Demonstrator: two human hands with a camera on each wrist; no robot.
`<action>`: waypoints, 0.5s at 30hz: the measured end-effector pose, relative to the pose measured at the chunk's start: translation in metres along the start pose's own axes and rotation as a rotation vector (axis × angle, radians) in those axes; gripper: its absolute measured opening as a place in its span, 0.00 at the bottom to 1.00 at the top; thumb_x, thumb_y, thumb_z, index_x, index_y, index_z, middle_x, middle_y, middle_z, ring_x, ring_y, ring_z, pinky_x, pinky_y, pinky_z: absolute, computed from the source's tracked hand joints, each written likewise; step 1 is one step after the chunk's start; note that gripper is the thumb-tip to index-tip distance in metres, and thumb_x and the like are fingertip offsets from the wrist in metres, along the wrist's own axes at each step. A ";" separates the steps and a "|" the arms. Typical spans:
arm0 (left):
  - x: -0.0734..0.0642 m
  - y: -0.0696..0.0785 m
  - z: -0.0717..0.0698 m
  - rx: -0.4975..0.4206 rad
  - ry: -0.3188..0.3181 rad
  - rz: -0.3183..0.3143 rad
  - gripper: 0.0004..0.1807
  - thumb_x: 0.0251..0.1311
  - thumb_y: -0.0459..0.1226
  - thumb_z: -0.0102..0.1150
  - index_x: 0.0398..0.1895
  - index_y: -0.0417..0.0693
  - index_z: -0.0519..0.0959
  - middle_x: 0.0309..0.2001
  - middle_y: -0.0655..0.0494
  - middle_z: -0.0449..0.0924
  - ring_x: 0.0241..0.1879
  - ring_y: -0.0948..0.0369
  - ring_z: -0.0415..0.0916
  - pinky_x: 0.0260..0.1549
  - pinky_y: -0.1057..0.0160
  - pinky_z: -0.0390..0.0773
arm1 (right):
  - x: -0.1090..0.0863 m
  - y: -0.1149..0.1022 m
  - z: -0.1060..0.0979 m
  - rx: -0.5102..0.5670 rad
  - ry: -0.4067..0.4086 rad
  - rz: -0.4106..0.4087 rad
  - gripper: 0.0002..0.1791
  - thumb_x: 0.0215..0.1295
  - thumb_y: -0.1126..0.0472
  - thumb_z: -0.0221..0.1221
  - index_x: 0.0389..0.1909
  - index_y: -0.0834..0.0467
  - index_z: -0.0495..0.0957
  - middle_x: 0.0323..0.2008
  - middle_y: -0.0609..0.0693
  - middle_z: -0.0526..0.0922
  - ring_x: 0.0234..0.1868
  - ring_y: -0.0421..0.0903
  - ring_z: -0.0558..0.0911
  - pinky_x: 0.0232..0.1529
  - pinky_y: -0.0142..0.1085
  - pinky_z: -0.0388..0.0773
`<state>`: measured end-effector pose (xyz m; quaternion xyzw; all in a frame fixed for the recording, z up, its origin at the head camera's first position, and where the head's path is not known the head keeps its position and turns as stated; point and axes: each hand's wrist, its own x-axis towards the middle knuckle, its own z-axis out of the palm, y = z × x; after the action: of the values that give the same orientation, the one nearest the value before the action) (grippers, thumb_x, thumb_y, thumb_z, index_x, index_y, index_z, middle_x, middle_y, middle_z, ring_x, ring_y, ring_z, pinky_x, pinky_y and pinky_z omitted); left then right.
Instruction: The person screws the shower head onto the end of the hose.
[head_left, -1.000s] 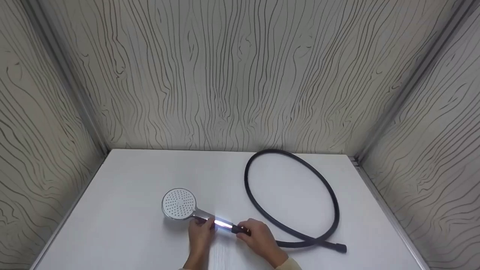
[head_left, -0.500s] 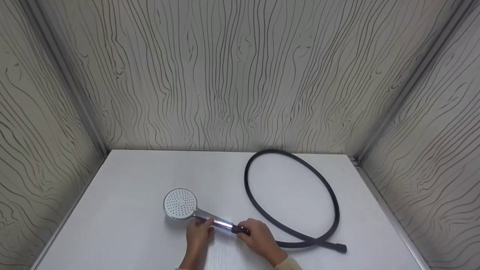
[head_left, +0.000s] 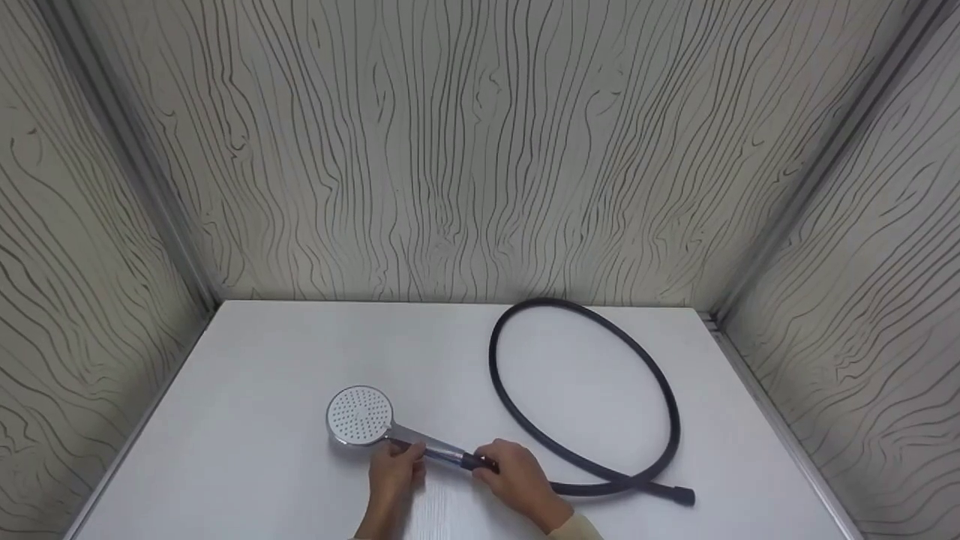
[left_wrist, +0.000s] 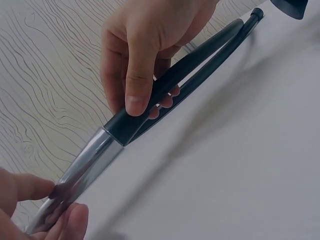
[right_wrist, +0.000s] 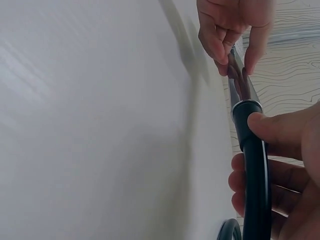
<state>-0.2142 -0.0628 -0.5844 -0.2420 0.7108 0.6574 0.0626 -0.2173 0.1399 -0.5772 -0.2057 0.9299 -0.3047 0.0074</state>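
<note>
A chrome shower head [head_left: 360, 415] with a round white spray face points its handle down to the right. My left hand [head_left: 394, 469] pinches that handle between thumb and fingers, below the spray face. At the handle's lower end sits the black end fitting of a shower hose [left_wrist: 127, 122], flush against the chrome rim in the left wrist view. My right hand [head_left: 514, 476] grips this fitting, thumb on one side and fingers curled round the other, as the right wrist view shows. The black hose [head_left: 667, 390] runs from under the right hand into a wide loop.
The hose's free end [head_left: 683, 496] lies on the white table [head_left: 262, 360] at the right, past where the hose crosses itself. Wood-grain patterned panels [head_left: 465, 150] stand behind the table and at both sides.
The shower head's round face has dipped slightly toward me, and the left hand has shifted a little left and down with it. The right hand keeps nearly the same place at the fitting.
</note>
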 end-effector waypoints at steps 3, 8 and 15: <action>0.001 -0.001 -0.001 0.011 -0.007 0.003 0.16 0.64 0.37 0.57 0.44 0.29 0.70 0.36 0.45 0.80 0.32 0.59 0.78 0.34 0.63 0.82 | 0.000 -0.001 0.001 -0.001 0.000 -0.002 0.08 0.56 0.57 0.66 0.37 0.52 0.86 0.25 0.37 0.77 0.26 0.29 0.69 0.28 0.24 0.69; 0.001 -0.002 -0.002 0.011 -0.006 0.008 0.13 0.63 0.35 0.57 0.41 0.32 0.71 0.32 0.48 0.79 0.30 0.60 0.77 0.31 0.64 0.81 | -0.001 -0.002 0.001 -0.002 0.000 -0.001 0.08 0.56 0.58 0.66 0.37 0.53 0.86 0.25 0.38 0.77 0.26 0.30 0.68 0.27 0.25 0.68; 0.002 -0.005 -0.004 0.003 -0.017 0.007 0.10 0.63 0.35 0.57 0.37 0.35 0.71 0.27 0.51 0.77 0.26 0.61 0.74 0.27 0.66 0.79 | -0.002 -0.004 0.002 -0.003 -0.016 0.015 0.09 0.56 0.57 0.66 0.38 0.53 0.86 0.25 0.38 0.77 0.26 0.30 0.69 0.27 0.25 0.69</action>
<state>-0.2126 -0.0670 -0.5896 -0.2337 0.7123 0.6585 0.0666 -0.2139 0.1371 -0.5767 -0.2011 0.9319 -0.3014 0.0167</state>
